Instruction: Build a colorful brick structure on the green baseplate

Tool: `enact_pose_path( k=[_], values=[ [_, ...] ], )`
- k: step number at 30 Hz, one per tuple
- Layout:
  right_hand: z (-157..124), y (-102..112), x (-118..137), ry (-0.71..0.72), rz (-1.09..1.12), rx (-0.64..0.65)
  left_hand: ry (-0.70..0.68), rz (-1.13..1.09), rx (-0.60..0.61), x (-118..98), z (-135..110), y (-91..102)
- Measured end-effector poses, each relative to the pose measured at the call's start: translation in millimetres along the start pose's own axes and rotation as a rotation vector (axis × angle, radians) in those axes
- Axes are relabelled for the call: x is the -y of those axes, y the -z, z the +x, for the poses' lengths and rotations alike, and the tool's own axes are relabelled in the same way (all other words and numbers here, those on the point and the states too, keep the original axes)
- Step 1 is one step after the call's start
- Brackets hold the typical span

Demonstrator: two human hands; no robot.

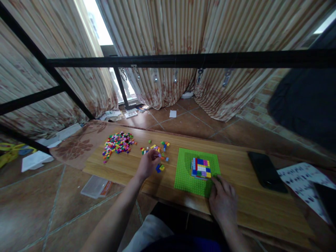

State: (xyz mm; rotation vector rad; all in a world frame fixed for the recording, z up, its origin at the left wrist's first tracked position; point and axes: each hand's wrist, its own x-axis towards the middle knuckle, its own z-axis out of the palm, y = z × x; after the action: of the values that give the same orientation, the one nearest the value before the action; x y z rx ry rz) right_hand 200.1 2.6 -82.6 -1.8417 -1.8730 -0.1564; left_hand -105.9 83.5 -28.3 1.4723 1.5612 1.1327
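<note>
Head view: left hand (149, 163) is down in the loose bricks (164, 145), fingertips bunched near a purple piece; can't tell whether that grip is clamped on it or only touching. Right hand (223, 199) lies over the near right corner of the green baseplate (183, 175), fingertips just beside the brick build (201, 168); can't tell if they touch it, and whether that grip is pinched or apart is hidden too. Build sits on the baseplate, right of the plate's middle; baseplate lies flat on the desk (249, 206).

Risks, my judgement: loose bricks are small and crowded, so a pinch could catch two, take the wrong colour or flick one away. Blue and yellow pieces (160, 168) lie just by the left hand, on the near side; a dragging wrist could push them towards the desk's near edge and onto the floor (78, 217). Right fingers are close enough to knock the build's near right corner if the hand shifts carelessly. Nothing visible fastens the baseplate, so a sideways shove could slide it; pressing hard off-centre could unseat upper bricks. Big brick pile (119, 142) further left would scatter under a wide sweep.
</note>
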Motion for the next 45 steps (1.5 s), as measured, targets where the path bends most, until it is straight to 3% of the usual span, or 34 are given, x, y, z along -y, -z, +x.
enact_pose_path(
  k=[3,9,18,36,41,45],
  values=[
    [0,1,0,0.003,-0.001,-0.005,-0.032,0.026,0.007,-2,-20,-6.8],
    [1,3,2,-0.002,0.009,0.003,-0.116,0.439,0.140,-13,-51,-21.6],
    [1,3,2,-0.005,0.019,-0.001,-0.088,0.728,0.240,-19,-57,-31.0],
    [1,3,2,0.012,0.014,-0.031,-0.149,0.606,0.180,-6,-58,-31.5],
    [0,2,0,0.040,0.008,-0.047,-0.113,0.463,0.071,-1,-70,-26.7],
    [0,2,-1,0.050,-0.007,-0.069,-0.044,0.414,-0.054,3,-77,-12.1]
  ],
)
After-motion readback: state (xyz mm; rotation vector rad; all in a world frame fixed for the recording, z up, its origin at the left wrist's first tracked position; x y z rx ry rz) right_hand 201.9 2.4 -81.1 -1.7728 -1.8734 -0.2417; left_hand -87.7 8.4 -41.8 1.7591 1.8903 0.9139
